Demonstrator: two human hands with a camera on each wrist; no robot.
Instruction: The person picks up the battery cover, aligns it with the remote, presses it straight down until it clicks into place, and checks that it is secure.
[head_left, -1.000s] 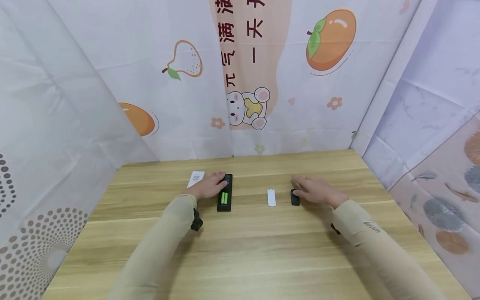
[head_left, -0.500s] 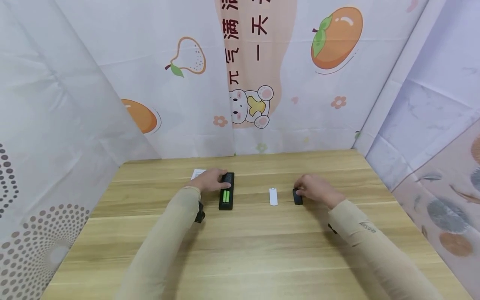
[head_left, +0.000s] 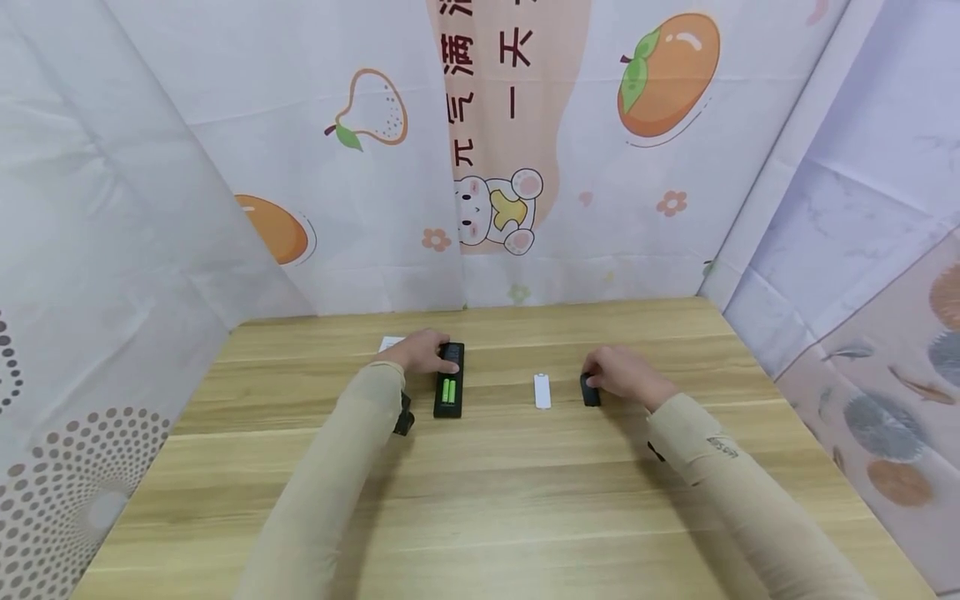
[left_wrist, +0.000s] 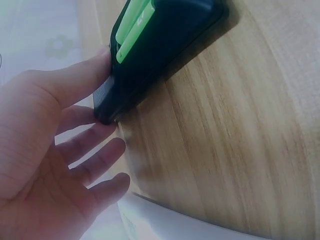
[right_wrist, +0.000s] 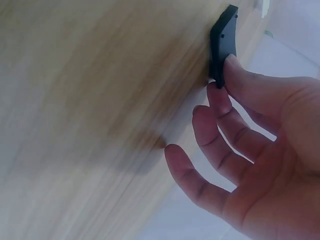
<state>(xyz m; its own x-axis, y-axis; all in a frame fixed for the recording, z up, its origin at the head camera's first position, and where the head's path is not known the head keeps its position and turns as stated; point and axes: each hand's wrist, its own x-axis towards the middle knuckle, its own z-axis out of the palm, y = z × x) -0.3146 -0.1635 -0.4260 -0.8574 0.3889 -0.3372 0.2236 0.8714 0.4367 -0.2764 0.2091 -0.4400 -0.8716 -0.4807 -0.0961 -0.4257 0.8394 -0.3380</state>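
A black remote control (head_left: pixel 447 412) lies back side up on the table, its battery bay uncovered. Two green batteries (head_left: pixel 448 391) sit side by side in the bay. My left hand (head_left: pixel 422 352) grips the remote's far end, thumb on top and fingertips at the edge; the left wrist view shows the other fingers apart from it. Further right, my right hand (head_left: pixel 622 373) pinches a small black battery cover (right_wrist: pixel 223 42) between thumb and index finger. In the right wrist view the cover is tilted, with one edge close to the wood; whether it touches I cannot tell.
A flat white strip-shaped piece (head_left: pixel 542 392) lies between the hands. Behind my left hand, a white box (head_left: pixel 389 342) is partly hidden. The wooden table (head_left: pixel 480 500) meets a printed curtain (head_left: pixel 360 275) at its back edge.
My right fingers have gone from lying stretched over the battery cover to pinching it, and its near edge has tipped up. My left hand has tightened around the remote's far end.
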